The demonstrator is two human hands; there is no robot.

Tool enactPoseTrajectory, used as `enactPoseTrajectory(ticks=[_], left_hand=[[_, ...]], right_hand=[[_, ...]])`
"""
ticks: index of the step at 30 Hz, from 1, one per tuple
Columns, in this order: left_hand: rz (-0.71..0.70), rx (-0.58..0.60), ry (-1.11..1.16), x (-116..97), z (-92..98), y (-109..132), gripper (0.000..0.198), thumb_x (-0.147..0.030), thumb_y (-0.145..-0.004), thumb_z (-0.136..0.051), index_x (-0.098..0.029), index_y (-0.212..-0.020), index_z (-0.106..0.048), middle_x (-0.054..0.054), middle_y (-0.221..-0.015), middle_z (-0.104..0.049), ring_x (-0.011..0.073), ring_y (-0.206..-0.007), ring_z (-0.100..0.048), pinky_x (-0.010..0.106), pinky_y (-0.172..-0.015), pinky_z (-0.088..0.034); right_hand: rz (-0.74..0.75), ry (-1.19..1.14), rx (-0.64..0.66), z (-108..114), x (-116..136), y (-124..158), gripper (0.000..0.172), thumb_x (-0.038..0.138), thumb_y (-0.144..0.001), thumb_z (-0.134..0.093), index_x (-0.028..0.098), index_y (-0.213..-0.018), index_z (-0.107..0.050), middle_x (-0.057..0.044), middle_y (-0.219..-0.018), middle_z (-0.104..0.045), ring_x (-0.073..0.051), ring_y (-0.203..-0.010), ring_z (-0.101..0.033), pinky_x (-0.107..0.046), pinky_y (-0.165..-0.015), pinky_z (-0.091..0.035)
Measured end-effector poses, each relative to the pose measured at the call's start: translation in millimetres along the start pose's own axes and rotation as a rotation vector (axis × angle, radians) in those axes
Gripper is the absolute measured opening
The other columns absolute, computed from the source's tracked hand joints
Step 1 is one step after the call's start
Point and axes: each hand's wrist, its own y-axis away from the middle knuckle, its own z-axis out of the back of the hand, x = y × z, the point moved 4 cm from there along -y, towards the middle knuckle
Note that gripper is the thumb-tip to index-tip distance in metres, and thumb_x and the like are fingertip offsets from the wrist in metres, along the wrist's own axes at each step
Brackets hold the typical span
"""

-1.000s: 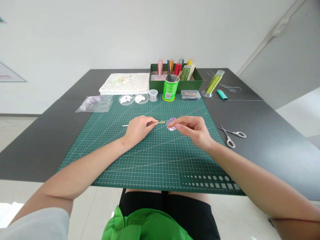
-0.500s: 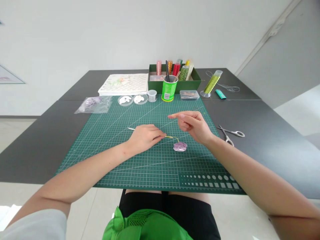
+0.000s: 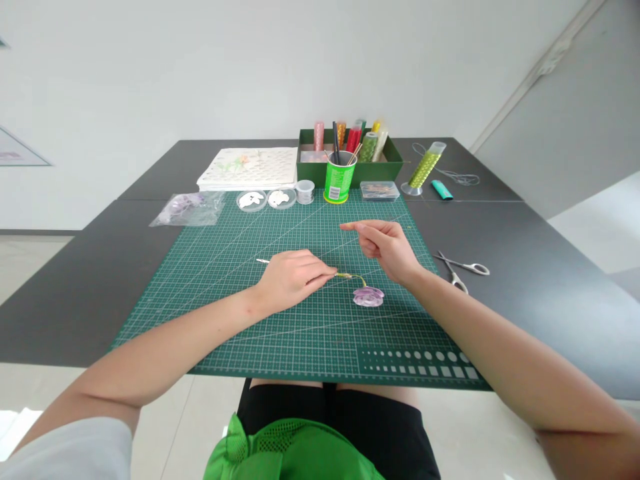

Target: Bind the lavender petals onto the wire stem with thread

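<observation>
A pale purple flower (image 3: pixel 369 297) hangs at the right end of a thin stem (image 3: pixel 345 275) wrapped in yellow-green, which bends down to it. My left hand (image 3: pixel 296 277) is closed on this stem, thumb and fingertips pinched. A white stem tip (image 3: pixel 262 261) pokes out to the left of that hand. Above and right of the flower, my right hand (image 3: pixel 384 245) is raised over the mat, index finger stretched left and thumb pressed against the curled fingers. Whatever it may hold is too fine to make out.
On the green cutting mat (image 3: pixel 240 333) stand a green can (image 3: pixel 339 180), small dishes (image 3: pixel 251 201) and a clear box (image 3: pixel 379 191). Scissors (image 3: pixel 457 270) lie right; a thread spool (image 3: pixel 427 167) and teal lighter (image 3: pixel 442 190) are behind them. A green box (image 3: pixel 395 170) holds several spools.
The flower has shifted slightly right and turned, so more of its petals show. My left fingertips have moved a little right with the stem; my right hand has barely shifted.
</observation>
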Motion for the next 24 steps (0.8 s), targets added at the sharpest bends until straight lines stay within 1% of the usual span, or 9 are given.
enactPoseTrajectory(ticks=[5,7,12,14,18,21,24], left_hand=[[0.017,-0.042,0.040,-1.6,3.5,0.0,0.022,-0.030,-0.103,-0.058,-0.024,-0.102,-0.080,0.000,-0.097,-0.082,0.0162,-0.084,-0.076,0.029,-0.072,-0.056],[0.032,-0.043,0.041,-1.1,3.6,0.1,0.023,-0.031,-0.103,-0.058,-0.025,-0.102,-0.080,0.000,-0.098,-0.082,0.0166,-0.085,-0.076,0.029,-0.073,-0.056],[0.064,0.005,0.056,2.5,-1.5,0.4,0.019,-0.030,-0.101,-0.062,-0.024,-0.101,-0.080,0.000,-0.096,-0.082,0.0170,-0.085,-0.076,0.029,-0.071,-0.055],[0.075,0.023,0.057,4.1,-3.5,0.3,0.017,-0.029,-0.100,-0.063,-0.023,-0.100,-0.080,-0.001,-0.095,-0.082,0.0169,-0.084,-0.075,0.029,-0.070,-0.055],[0.099,0.022,0.057,7.4,-4.6,0.1,0.018,-0.031,-0.100,-0.063,-0.023,-0.098,-0.079,-0.001,-0.092,-0.082,0.0169,-0.082,-0.075,0.028,-0.068,-0.053],[0.107,0.006,0.070,8.2,-3.8,-0.2,0.019,-0.031,-0.101,-0.063,-0.023,-0.097,-0.079,-0.001,-0.092,-0.082,0.0165,-0.082,-0.075,0.028,-0.068,-0.054],[0.075,-0.021,0.082,5.2,-2.1,-0.5,0.018,-0.031,-0.101,-0.063,-0.023,-0.098,-0.079,-0.001,-0.093,-0.082,0.0156,-0.082,-0.076,0.027,-0.069,-0.055]], right_hand=[[-0.047,0.057,-0.026,1.6,-5.1,-1.8,0.033,0.042,-0.086,-0.069,0.014,-0.098,-0.080,0.008,-0.054,-0.031,-0.007,-0.048,-0.022,-0.028,-0.048,-0.014],[-0.040,0.102,-0.044,2.2,-4.9,-2.3,0.032,0.042,-0.086,-0.070,0.014,-0.098,-0.081,0.008,-0.052,-0.033,-0.007,-0.048,-0.024,-0.028,-0.048,-0.014],[0.080,0.199,-0.090,2.1,2.9,-2.1,0.027,0.037,-0.083,-0.073,0.015,-0.095,-0.082,0.008,-0.049,-0.036,-0.007,-0.048,-0.029,-0.028,-0.047,-0.017],[0.130,0.200,-0.089,1.6,5.0,-1.5,0.025,0.037,-0.084,-0.073,0.017,-0.094,-0.083,0.007,-0.048,-0.037,-0.008,-0.049,-0.030,-0.027,-0.047,-0.019],[0.211,0.173,-0.103,2.3,6.2,0.5,0.025,0.037,-0.085,-0.072,0.018,-0.096,-0.083,0.007,-0.049,-0.039,-0.007,-0.048,-0.028,-0.027,-0.047,-0.019],[0.225,0.157,-0.105,2.9,5.8,1.4,0.025,0.038,-0.085,-0.073,0.018,-0.097,-0.084,0.007,-0.049,-0.038,-0.007,-0.048,-0.027,-0.027,-0.047,-0.018],[0.198,0.152,-0.092,4.2,2.0,-0.6,0.025,0.038,-0.086,-0.073,0.019,-0.097,-0.084,0.007,-0.048,-0.038,-0.007,-0.048,-0.027,-0.027,-0.047,-0.017]])
